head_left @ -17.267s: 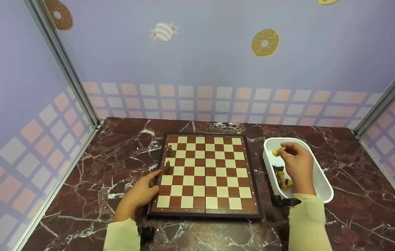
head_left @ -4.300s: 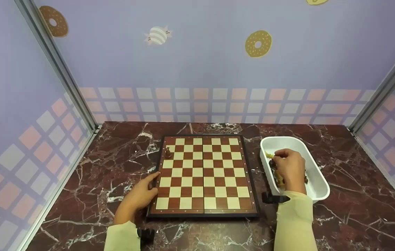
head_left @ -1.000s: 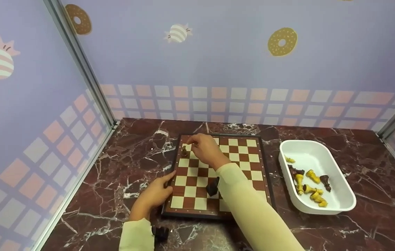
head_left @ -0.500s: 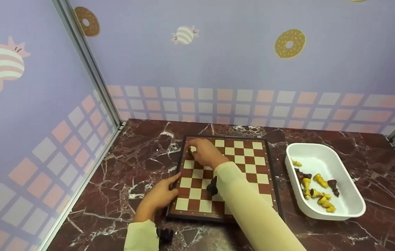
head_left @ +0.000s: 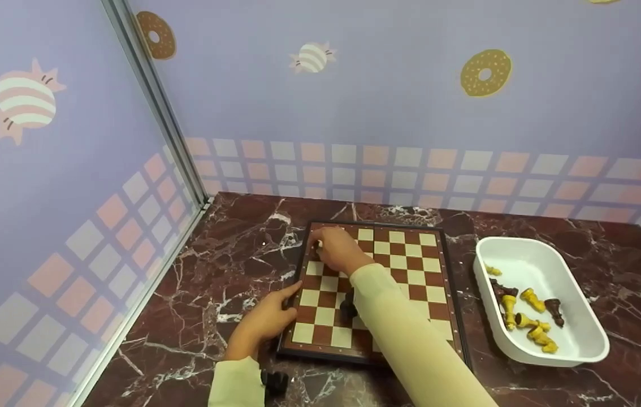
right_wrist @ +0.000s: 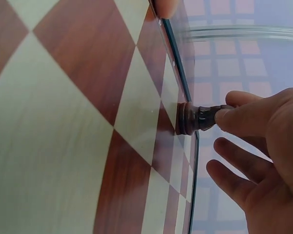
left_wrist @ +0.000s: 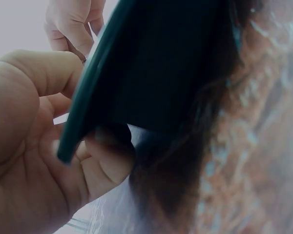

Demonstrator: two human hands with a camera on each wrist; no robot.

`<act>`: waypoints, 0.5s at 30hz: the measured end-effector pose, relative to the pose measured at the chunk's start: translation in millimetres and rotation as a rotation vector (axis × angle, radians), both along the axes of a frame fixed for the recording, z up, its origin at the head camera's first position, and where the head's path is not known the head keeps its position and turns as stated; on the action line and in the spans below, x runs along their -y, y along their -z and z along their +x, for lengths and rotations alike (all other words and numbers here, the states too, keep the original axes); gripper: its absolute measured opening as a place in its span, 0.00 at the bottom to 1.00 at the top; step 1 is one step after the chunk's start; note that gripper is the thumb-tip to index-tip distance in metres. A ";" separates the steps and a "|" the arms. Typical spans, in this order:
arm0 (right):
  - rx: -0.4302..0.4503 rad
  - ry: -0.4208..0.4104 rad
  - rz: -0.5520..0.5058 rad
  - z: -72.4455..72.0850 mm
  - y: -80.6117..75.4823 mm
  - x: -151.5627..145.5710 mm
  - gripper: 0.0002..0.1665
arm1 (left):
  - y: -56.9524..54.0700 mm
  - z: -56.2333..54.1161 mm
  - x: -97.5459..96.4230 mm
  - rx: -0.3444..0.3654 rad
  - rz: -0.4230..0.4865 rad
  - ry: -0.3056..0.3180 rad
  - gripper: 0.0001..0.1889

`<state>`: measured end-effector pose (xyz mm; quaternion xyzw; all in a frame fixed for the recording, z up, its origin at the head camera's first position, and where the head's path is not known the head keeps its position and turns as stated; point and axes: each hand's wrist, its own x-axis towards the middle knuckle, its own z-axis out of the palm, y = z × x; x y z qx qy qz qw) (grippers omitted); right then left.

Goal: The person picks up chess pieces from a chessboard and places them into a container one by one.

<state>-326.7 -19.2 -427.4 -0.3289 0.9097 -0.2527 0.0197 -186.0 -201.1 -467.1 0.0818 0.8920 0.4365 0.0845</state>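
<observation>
A chessboard [head_left: 323, 316] of red-brown and cream squares lies on the marble table. In the head view my left hand [head_left: 267, 316] is at its left edge; the left wrist view shows the board's edge [left_wrist: 90, 90] gripped between thumb and fingers. Over the board's far left corner area, my right hand [head_left: 338, 249] pinches a dark brown chess piece. In the right wrist view that chess piece [right_wrist: 188, 119] stands with its base on the board near the edge, thumb and index finger round its top, the other fingers spread away. The head view mostly hides it behind my fingers.
Right of the board stands a white tray [head_left: 558, 359] with yellow chess pieces [head_left: 532, 299] and dark brown chess pieces [head_left: 553, 311] lying in it. Patterned wall panels [head_left: 388, 113] enclose the table's back and sides. My right forearm [head_left: 405, 328] crosses over the board.
Earlier, two dark chess pieces stood at the board's left, then one. My right hand went from the tray to that remaining piece and now pinches it. My left hand stays at the board's edge.
</observation>
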 end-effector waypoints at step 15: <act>-0.048 0.008 -0.038 -0.3 3.7 -4.4 0.09 | 2.8 -1.2 0.6 0.014 0.008 -0.002 0.38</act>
